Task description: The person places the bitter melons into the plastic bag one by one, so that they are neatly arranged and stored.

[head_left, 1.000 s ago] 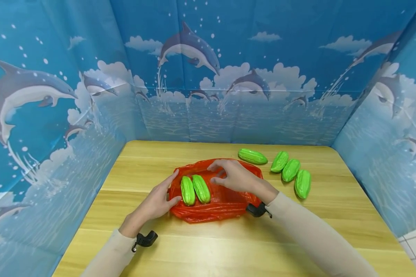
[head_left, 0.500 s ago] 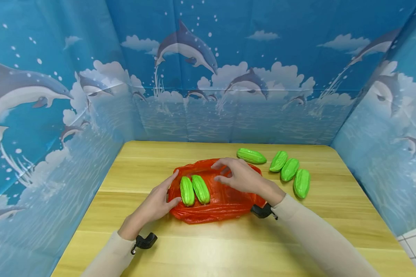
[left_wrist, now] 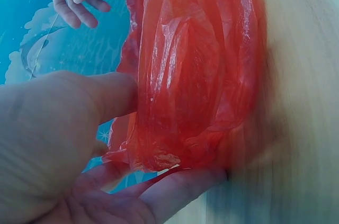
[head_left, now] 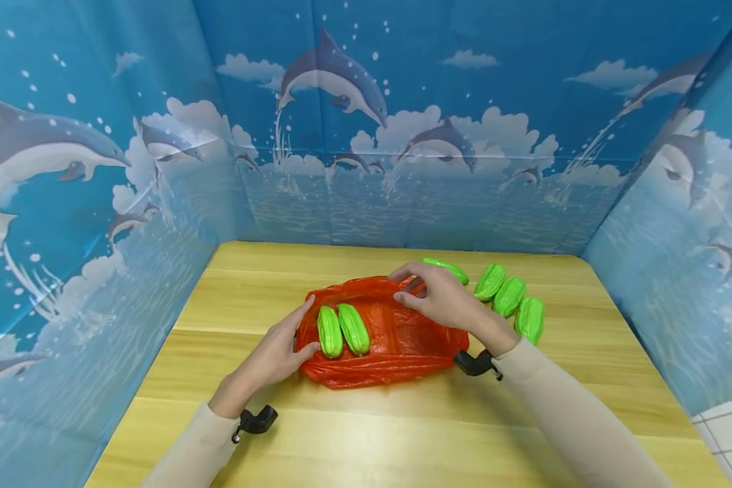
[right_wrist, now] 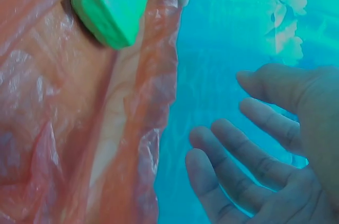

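Observation:
A red plastic bag point(head_left: 402, 332) lies spread with its mouth up, and two green ridged vegetables point(head_left: 330, 332) point(head_left: 354, 329) rest side by side in its left part. My left hand point(head_left: 274, 352) touches the bag's left edge, thumb and fingers spread around it; in the left wrist view the thumb lies against the red plastic point(left_wrist: 185, 75). My right hand point(head_left: 442, 298) hovers over the bag's right back part with loosely bent fingers, holding nothing. The right wrist view has that hand point(right_wrist: 265, 155) beside the bag's rim point(right_wrist: 159, 102), apart from it.
Beyond the bag's right back corner lies a green vegetable point(head_left: 454, 270), partly behind my right hand. Three more point(head_left: 491, 282) point(head_left: 509, 296) point(head_left: 530, 318) lie to the right on the wooden table point(head_left: 366, 434). A dolphin-print curtain point(head_left: 366, 203) stands along the back and sides.
My right hand has moved right and slightly back over the bag, now partly covering the back vegetable. The left hand and the two vegetables in the bag have stayed in place.

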### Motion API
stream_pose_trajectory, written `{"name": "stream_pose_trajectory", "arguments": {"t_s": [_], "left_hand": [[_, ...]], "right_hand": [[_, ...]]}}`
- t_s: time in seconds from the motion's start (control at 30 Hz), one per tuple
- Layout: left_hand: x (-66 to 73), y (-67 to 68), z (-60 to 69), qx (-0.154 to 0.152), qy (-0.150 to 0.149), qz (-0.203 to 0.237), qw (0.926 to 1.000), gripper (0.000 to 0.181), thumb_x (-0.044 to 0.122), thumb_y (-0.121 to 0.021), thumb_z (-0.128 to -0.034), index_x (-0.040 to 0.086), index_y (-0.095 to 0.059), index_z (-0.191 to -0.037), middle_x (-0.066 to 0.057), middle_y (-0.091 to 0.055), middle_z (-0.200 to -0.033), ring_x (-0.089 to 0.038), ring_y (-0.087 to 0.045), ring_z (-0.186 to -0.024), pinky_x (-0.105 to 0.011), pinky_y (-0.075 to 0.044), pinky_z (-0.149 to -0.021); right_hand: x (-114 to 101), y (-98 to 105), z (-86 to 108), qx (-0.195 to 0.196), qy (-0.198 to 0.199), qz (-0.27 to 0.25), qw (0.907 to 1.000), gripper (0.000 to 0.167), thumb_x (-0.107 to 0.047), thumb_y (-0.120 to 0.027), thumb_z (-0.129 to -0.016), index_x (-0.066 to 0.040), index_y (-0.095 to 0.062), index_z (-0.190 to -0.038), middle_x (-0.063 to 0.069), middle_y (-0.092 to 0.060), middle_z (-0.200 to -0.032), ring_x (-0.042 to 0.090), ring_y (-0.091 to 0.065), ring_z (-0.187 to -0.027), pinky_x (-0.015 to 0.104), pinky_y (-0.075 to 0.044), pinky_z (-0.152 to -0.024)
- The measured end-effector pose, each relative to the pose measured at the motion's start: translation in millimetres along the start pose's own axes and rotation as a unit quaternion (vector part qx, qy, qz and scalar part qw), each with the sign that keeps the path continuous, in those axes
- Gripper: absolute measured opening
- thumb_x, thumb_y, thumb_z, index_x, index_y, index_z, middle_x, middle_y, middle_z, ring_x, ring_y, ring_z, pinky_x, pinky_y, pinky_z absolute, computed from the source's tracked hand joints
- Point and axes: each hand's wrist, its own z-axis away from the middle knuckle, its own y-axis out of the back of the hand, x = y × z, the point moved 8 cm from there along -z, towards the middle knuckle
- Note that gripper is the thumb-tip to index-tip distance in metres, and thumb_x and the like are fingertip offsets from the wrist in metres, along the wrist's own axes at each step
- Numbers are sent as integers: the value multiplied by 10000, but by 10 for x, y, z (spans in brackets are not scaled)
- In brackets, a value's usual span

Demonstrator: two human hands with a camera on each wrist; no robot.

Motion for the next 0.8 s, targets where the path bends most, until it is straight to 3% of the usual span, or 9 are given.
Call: {"name": "stream_pose_trajectory", "arguments": {"t_s": [0.27, 0.8], "left_hand": [[28, -41, -9, -14, -10, 30, 10000, 968, 161, -795, -1110, 118, -212, -1881, -189, -342, -1912, -455, -386, -1755, -652, -360, -1423], [78, -66, -4, 3, -88, 11, 10000, 953, 145, -789, -1111, 102, -223, -1876, -194, -349, -1908, -460, -393, -1751, -651, -369, -1417]], "right_hand": [[188, 196, 57, 259, -119, -208, 9994, 381, -190, -774, -1142, -111, -742, -1513, 191, -750, -1538, 344, -811, -1250, 522, -719, -1007], [602, 583, 218, 812, -468, 13, 9956, 365, -240, -741, -1169, -101, -739, -1506, 208, -729, -1552, 406, -789, -1267, 573, -715, -955]]}}
